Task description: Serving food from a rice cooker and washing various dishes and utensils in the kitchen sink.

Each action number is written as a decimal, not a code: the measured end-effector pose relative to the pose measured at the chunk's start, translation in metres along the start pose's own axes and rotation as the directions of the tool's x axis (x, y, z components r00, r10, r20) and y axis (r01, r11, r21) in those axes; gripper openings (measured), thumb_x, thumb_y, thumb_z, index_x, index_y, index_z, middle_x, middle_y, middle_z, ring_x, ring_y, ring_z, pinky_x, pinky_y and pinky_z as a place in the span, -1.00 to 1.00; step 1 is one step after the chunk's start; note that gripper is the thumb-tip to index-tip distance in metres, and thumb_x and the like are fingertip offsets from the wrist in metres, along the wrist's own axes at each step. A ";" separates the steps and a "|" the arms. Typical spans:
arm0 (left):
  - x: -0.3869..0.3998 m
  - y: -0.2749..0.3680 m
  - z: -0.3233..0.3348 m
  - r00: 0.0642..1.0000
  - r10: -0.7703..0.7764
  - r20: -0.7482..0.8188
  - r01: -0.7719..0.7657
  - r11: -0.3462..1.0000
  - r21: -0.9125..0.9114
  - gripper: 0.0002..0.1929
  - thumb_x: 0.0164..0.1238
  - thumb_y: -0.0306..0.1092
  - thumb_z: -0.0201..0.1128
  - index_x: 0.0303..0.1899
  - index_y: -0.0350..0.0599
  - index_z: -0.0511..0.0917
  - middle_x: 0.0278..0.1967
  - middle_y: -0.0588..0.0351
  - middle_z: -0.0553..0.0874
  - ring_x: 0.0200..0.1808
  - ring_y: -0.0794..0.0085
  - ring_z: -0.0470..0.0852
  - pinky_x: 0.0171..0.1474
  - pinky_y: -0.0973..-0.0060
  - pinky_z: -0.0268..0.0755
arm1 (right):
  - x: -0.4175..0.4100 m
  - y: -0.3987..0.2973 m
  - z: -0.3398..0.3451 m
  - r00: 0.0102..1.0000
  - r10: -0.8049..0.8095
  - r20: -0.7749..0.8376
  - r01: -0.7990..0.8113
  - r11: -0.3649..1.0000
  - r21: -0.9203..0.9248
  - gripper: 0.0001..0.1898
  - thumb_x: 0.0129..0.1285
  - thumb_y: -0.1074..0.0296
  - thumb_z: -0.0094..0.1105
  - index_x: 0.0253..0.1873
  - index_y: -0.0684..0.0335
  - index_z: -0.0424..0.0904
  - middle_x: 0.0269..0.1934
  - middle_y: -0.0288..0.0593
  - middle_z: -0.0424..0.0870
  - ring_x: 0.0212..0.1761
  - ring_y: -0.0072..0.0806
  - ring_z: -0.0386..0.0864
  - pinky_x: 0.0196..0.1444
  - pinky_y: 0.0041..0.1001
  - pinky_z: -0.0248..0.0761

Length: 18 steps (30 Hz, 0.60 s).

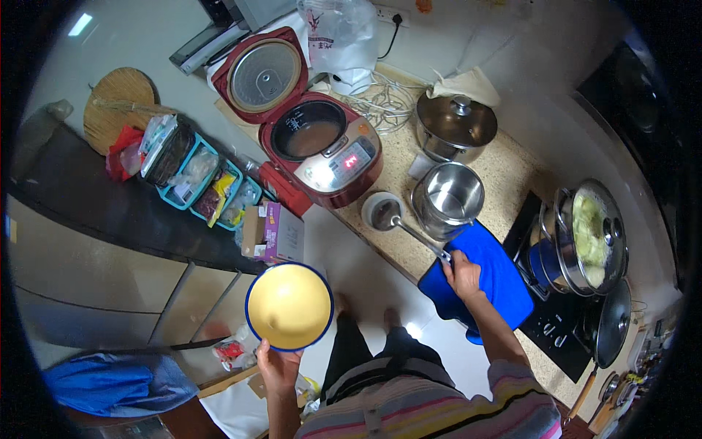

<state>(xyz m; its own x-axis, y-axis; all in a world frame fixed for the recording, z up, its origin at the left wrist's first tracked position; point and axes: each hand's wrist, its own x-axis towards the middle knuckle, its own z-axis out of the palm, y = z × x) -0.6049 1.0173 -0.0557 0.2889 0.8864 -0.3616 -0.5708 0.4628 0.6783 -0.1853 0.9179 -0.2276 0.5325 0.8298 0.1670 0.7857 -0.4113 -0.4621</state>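
Observation:
My left hand (277, 362) grips the rim of a yellow bowl with a blue edge (290, 307), held over the floor; a small dark spot shows inside it. My right hand (465, 276) is closed on the handle of a metal ladle (414, 233), above a blue cloth (496, 274). The ladle's head is over a small white bowl (368, 211) at the counter's edge. Beside it stands a steel pot (452, 195), its inside bare. Further back, a red rice cooker (351, 186) has its lid up, with brownish contents in its inner pot (310, 137).
A lidded steel pot (439, 145) stands near the wall. On the black hob (556, 329) at right are a glass-lidded steamer (598, 241) with pale green food and a lidded pan (613, 324). At left are a cardboard box (285, 233) and teal baskets (186, 203).

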 end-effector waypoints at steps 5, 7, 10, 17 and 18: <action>0.089 0.037 0.008 0.995 0.007 0.096 -0.002 0.999 -0.048 -0.43 0.38 -0.05 0.12 0.31 -0.15 0.33 0.28 -0.01 0.50 0.29 0.13 0.49 0.30 0.11 0.37 | -0.035 -0.047 -0.018 0.982 0.186 0.040 -0.187 0.908 0.376 -0.80 0.37 0.27 0.20 -0.15 0.28 0.45 -0.52 -0.06 0.55 -0.56 -0.36 0.53 -0.50 -0.33 0.39; 0.132 0.052 0.010 0.988 -0.002 0.154 0.011 0.998 -0.057 -0.43 0.38 -0.04 0.11 0.32 -0.14 0.33 0.29 -0.01 0.49 0.30 0.13 0.48 0.31 0.10 0.36 | -0.032 -0.083 -0.030 0.977 0.211 0.018 -0.188 0.822 0.538 -0.83 0.40 0.33 0.17 -0.21 0.30 0.46 -0.55 -0.21 0.51 -0.55 -0.57 0.41 -0.50 -0.46 0.33; 0.199 0.073 0.011 0.968 -0.049 0.246 0.069 0.995 -0.074 -0.43 0.39 -0.03 0.10 0.33 -0.11 0.33 0.31 0.01 0.47 0.32 0.13 0.45 0.33 0.07 0.30 | 0.005 -0.149 -0.056 0.951 0.253 0.177 -0.308 0.730 0.610 -0.84 0.47 0.36 0.05 -0.20 0.33 0.48 -0.53 -0.33 0.49 -0.53 -0.64 0.40 -0.48 -0.54 0.33; 0.298 0.116 -0.003 0.947 -0.162 0.276 0.206 0.969 -0.137 -0.38 0.33 -0.04 0.19 0.34 -0.12 0.34 0.30 0.02 0.48 0.32 0.15 0.46 0.34 0.06 0.28 | 0.181 -0.290 -0.103 0.877 -0.080 0.473 -0.443 0.246 0.862 -0.42 0.29 0.61 -0.03 0.43 0.38 0.19 -0.23 -0.09 0.59 -0.44 -0.51 0.52 -0.37 -0.56 0.37; 0.306 0.121 -0.008 0.943 -0.161 0.293 0.211 0.966 -0.150 -0.38 0.32 -0.04 0.20 0.34 -0.12 0.34 0.30 0.02 0.48 0.31 0.16 0.46 0.34 0.06 0.28 | 0.204 -0.299 -0.104 0.855 -0.118 0.505 -0.473 0.219 0.853 -0.37 0.23 0.61 0.00 0.44 0.44 0.16 -0.20 -0.07 0.59 -0.42 -0.49 0.54 -0.34 -0.56 0.39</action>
<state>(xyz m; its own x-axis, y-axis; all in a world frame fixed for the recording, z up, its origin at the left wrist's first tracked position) -0.5921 1.3442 -0.0890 0.5889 0.7643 -0.2627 -0.6058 0.6327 0.4824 -0.2789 1.1711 0.0358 0.2041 0.9485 -0.2423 -0.3486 -0.1609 -0.9233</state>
